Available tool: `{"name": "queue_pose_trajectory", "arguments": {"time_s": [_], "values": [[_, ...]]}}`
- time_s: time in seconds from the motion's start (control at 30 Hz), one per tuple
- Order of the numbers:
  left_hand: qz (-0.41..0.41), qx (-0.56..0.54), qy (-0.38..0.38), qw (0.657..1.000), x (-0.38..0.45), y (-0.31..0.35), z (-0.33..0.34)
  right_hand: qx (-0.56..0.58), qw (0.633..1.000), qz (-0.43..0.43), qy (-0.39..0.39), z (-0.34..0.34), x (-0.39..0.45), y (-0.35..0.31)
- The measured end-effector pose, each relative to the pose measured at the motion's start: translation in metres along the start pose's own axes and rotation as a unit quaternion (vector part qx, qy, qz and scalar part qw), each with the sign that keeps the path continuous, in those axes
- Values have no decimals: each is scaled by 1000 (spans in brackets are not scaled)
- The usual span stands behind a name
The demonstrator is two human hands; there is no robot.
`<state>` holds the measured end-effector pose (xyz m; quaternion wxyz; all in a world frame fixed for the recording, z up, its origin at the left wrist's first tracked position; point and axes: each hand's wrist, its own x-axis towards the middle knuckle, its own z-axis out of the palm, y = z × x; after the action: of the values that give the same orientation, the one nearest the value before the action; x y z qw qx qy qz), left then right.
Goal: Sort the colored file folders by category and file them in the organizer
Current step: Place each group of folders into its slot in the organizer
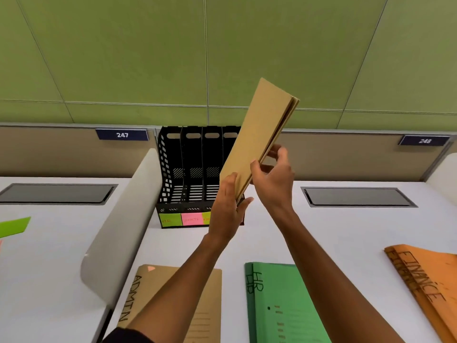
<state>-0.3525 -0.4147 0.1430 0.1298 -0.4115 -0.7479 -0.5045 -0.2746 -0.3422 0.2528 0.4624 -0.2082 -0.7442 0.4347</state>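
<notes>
A brown folder (262, 134) is held up in the air, tilted to the right, in front of the black organizer (188, 169). My left hand (227, 206) grips its lower end from the left. My right hand (274, 179) pinches its right edge a little higher. The organizer stands upright at the back of the desk, its rightmost slot hidden behind the folder, with green, pink and yellow labels (184, 219) along its base. On the desk in front lie a brown folder marked ADMIN (153, 293), a green folder marked HR (284, 305) and an orange folder marked FINANCE (430, 285).
A white curved divider (118, 231) rises at the left of the organizer. Two grey cable hatches (57, 193) (356, 196) are set into the white desk. A green sheet (13, 226) lies at the far left. A green partition wall with number plates 247 and 248 closes the back.
</notes>
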Motion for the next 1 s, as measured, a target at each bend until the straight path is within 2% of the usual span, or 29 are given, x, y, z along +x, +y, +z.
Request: {"name": "queue_pose_trajectory", "arguments": {"time_s": [0.1, 0.3, 0.4, 0.6, 0.73, 0.8, 0.87, 0.93, 1.0], "values": [[-68, -44, -62, 995, 26, -16, 11, -27, 1000, -9, 7, 11, 26, 12], [-110, -56, -162, 979, 68, -50, 24, -72, 995, -41, 48, 23, 74, 22], [-94, -53, -156, 982, 79, -55, 32, -92, 992, -54, 60, 24, 89, 24], [-63, -80, -85, 991, 75, -43, 54, -113, 987, -89, 65, 16, 100, 16], [-78, -94, -115, 986, 70, -50, 61, -117, 985, -104, 76, 12, 107, 15], [-101, -61, -168, 979, 67, -67, 59, -120, 985, -96, 77, 14, 113, 19], [-123, 41, -226, 965, 65, -90, 54, -124, 985, -88, 78, 16, 118, 27], [-154, 175, -265, 936, 61, -115, 48, -124, 986, -81, 78, 19, 122, 36], [-192, 258, -290, 901, 56, -136, 42, -122, 987, -72, 78, 23, 126, 45]]}}
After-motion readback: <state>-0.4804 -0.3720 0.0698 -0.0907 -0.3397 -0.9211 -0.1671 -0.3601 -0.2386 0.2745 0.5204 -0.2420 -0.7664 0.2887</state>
